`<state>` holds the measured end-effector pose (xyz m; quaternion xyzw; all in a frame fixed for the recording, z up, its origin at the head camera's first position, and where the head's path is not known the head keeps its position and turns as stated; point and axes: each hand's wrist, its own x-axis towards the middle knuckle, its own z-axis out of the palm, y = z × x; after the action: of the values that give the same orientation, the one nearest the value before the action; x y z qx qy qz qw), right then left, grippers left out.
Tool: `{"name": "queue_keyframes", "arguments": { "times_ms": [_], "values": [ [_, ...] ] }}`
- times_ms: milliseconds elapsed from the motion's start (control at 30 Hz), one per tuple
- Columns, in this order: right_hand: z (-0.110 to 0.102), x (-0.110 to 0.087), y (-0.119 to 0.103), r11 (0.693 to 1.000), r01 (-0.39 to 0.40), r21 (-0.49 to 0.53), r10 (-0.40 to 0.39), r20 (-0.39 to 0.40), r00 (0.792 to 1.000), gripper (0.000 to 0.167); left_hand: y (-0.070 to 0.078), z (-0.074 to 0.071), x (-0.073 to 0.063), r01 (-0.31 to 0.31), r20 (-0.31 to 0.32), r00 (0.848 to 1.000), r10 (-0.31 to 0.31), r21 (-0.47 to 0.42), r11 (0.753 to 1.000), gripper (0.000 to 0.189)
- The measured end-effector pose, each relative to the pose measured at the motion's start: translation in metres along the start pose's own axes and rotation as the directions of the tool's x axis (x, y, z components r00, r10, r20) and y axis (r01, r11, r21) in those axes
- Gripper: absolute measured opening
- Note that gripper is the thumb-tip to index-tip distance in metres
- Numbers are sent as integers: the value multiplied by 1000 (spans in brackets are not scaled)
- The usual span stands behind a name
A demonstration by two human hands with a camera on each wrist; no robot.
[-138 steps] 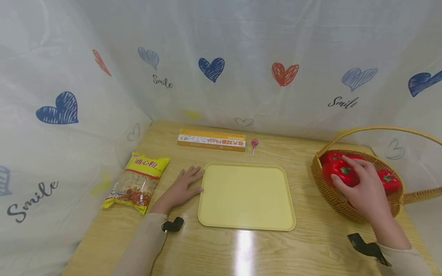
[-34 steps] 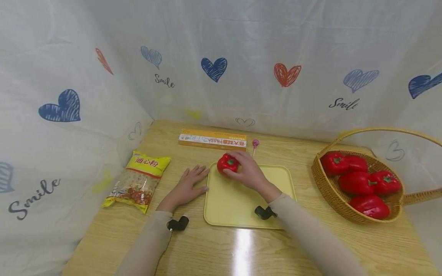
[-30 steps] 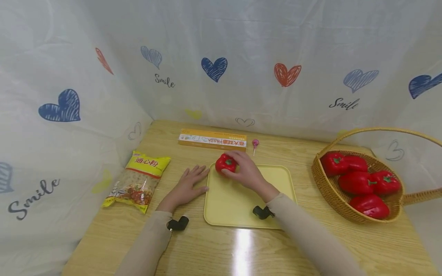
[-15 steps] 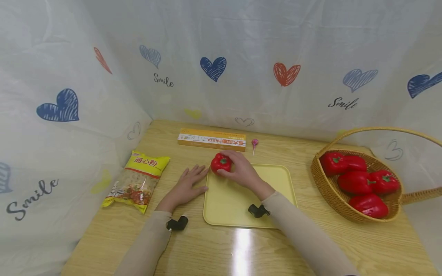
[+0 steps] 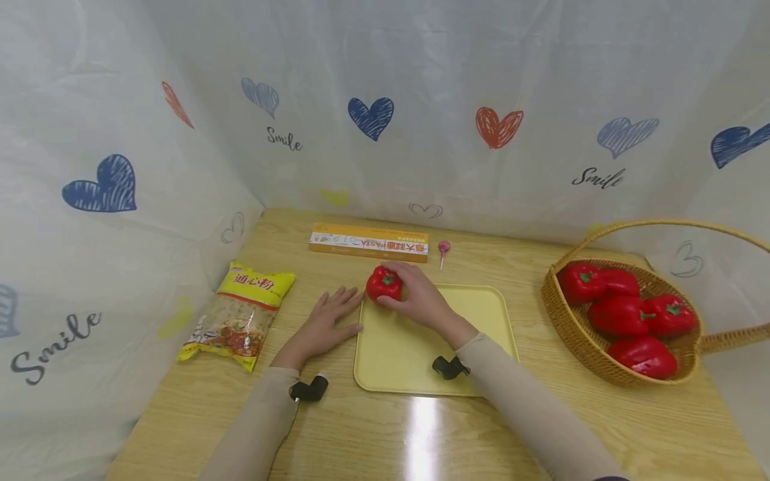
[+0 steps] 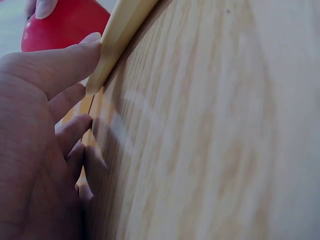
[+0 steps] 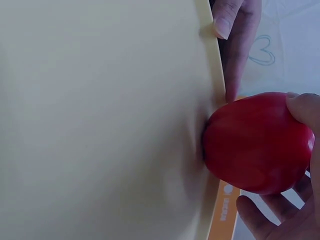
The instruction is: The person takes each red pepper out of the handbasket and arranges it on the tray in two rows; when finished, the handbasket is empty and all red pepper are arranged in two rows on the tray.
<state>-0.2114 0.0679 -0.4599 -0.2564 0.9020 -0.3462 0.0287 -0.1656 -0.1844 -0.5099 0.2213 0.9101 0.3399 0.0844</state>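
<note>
My right hand holds a red bell pepper with a green stem at the far left corner of the yellow tray. In the right wrist view the pepper has its base at the tray surface, with the thumb on one side and fingers on the other. My left hand lies spread on the wooden table just left of the tray. Its thumb tip is right at the tray's rim, as the left wrist view also shows beside the pepper.
A wicker basket with a tall handle holds several more red peppers on the right. Left of my left hand lies a yellow macaroni bag. Behind the tray are a pasta box and a pink lollipop. Heart-printed sheeting walls the table.
My right hand has brought the pepper from the basket to the tray, then shifted it slightly left into the corner. In the last half second it holds still. My left hand stays beside the tray.
</note>
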Motion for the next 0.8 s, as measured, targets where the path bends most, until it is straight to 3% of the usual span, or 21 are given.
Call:
{"name": "queue_keyframes", "arguments": {
  "times_ms": [800],
  "values": [
    [-7, -11, 6, 1000, 20, -3, -20, -47, 999, 78, 2, -1, 0, 9, 2, 1000, -9, -7, 1000, 69]
  ]
}}
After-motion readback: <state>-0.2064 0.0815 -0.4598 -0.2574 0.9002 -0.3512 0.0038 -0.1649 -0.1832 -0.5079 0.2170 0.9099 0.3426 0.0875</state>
